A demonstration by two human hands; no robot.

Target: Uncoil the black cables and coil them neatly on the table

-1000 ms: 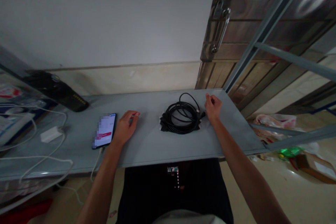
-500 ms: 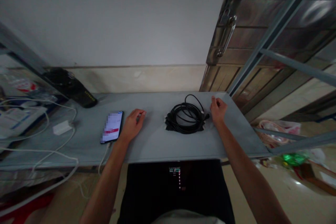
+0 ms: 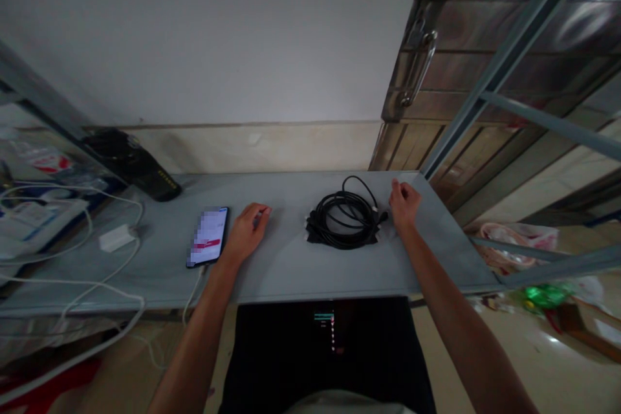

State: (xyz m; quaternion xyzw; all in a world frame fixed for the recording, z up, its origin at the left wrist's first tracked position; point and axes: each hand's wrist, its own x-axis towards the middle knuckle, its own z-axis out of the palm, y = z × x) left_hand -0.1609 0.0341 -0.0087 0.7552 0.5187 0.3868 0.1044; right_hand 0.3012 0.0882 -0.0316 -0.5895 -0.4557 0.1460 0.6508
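Observation:
A black cable (image 3: 344,220) lies coiled on the grey table (image 3: 286,272), with one loop sticking up at the back and a plug end at its right. My left hand (image 3: 249,230) rests on the table between the phone and the coil, apart from both, its fingers curled in with nothing in them. Just right of the coil, my right hand (image 3: 404,206) is closed in a loose fist on the tabletop; no held thing shows. Beside my left hand lies a phone (image 3: 208,237) with its screen lit and a white cable plugged in.
At the left stand a black bottle (image 3: 133,165) and a white charger block (image 3: 115,238) among white cords. A metal frame post (image 3: 504,55) rises at the right, before a door with a metal handle (image 3: 421,71). The wall borders the table's back edge.

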